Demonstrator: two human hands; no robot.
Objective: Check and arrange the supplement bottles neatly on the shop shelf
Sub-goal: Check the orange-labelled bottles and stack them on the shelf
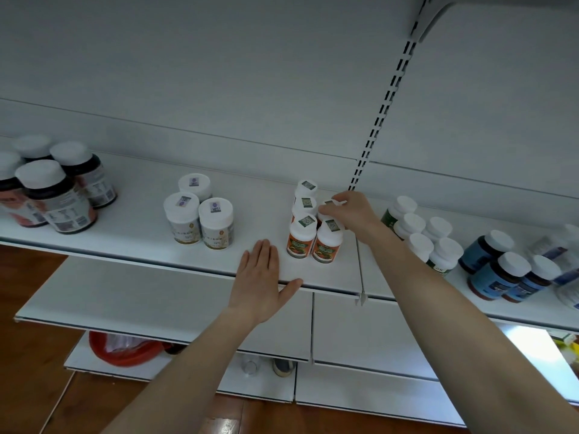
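Several orange-labelled supplement bottles (301,242) with white caps stand in two rows on the white shelf (141,233). My right hand (347,209) reaches over them and grips the white cap of the orange bottle (327,204) at the back of the right row. Flat on the shelf's front edge, left of the orange bottles, rests my left hand (261,278) with straight fingers and nothing in it.
Three white-and-gold bottles (200,214) stand left of centre, dark bottles (59,195) at far left. Green-labelled white bottles (423,239) and blue bottles (501,270) stand to the right. A slotted upright (380,120) splits the shelf. Lower shelves and a red bag (122,349) lie below.
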